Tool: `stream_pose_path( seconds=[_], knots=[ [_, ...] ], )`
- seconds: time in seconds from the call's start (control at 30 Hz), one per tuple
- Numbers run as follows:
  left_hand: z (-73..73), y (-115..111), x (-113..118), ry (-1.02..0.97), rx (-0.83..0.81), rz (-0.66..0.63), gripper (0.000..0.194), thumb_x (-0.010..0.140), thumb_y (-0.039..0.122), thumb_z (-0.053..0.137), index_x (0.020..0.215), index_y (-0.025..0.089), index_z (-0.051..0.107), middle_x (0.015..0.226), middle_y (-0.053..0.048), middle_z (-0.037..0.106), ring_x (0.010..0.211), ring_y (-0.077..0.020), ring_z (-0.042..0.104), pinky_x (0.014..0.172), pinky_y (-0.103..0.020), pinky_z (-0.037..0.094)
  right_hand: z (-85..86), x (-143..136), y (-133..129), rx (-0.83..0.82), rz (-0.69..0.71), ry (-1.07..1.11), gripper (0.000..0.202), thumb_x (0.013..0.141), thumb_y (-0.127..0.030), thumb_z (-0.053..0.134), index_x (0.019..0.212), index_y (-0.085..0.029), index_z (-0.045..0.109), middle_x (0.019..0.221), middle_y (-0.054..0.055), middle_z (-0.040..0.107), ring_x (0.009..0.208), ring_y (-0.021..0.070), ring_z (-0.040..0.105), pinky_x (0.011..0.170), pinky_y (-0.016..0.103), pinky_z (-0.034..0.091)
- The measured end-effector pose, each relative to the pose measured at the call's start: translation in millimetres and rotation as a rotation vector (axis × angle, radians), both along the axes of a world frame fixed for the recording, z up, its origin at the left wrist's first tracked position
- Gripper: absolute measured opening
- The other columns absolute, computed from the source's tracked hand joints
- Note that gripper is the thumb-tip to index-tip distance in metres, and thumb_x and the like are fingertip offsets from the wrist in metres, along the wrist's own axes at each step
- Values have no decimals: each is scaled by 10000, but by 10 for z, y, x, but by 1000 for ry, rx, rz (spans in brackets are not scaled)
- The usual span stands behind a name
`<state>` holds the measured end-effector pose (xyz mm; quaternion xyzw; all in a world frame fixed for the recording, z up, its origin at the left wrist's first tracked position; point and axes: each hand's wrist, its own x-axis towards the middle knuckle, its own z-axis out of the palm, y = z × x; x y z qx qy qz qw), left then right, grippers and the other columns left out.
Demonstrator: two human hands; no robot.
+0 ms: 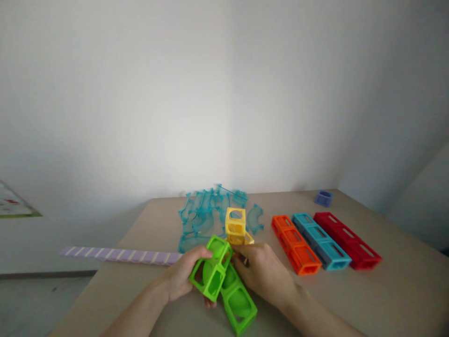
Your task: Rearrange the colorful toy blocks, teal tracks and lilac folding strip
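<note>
My left hand (184, 274) is closed around a light green block piece (214, 269) made of open-sided cubes with round holes. A second green block piece (240, 302) slants down toward me beneath and beside it; whether the two are joined I cannot tell. My right hand (264, 271) is closed, its curled fingers at the upper end of the second piece. What sits between those fingertips is partly hidden, with a bit of orange or yellow showing. Just behind them stands a yellow block stack (235, 222), its lower part covered by my hand.
Translucent teal track pieces (203, 213) lie in a heap at the back. Orange (296, 245), blue (322, 241) and red (347, 241) block bars lie at right. A purple block (323, 198) sits near the far corner. A striped lilac strip (121, 255) overhangs the table's (136, 285) left edge.
</note>
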<state>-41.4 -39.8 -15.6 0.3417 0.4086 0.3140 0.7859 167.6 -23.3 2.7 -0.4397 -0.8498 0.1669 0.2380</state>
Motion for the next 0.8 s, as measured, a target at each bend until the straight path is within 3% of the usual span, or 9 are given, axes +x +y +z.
stream_pose_path(
  seconds=[0.23,0.47,0.57,0.7,0.8],
  knots=[
    [56,-10,-48,19,-23,-24,371,768,399,481,945,108,628,726,-110,690,501,-223,650,374,-263,465,-34,23,24,3,24,-3,252,897,-183,479,815,-238,711,807,34,744,730,159,694,623,201,430],
    [241,-176,-186,70,11,-35,319,728,361,562,940,133,630,781,-116,710,595,-254,679,409,-298,516,-46,29,41,23,-40,-51,272,908,-228,492,734,-241,702,745,31,740,686,174,694,607,222,424],
    [271,-379,-431,175,37,129,316,675,378,650,890,146,640,720,-79,702,555,-238,660,402,-302,517,-33,26,25,38,-63,-103,250,902,-244,506,744,-244,699,757,29,742,690,186,694,592,231,411],
    [212,-675,-944,316,15,455,383,691,463,672,882,130,666,673,-88,705,489,-239,628,401,-328,503,-19,15,17,32,-72,-148,251,905,-257,496,773,-250,709,781,29,748,705,193,696,594,236,407],
    [168,-831,-1235,332,-6,669,382,592,422,739,828,127,685,641,-89,703,473,-261,617,396,-345,487,-12,4,24,31,-89,-166,251,899,-259,494,780,-250,715,802,32,752,714,193,696,594,235,404]
  ],
)
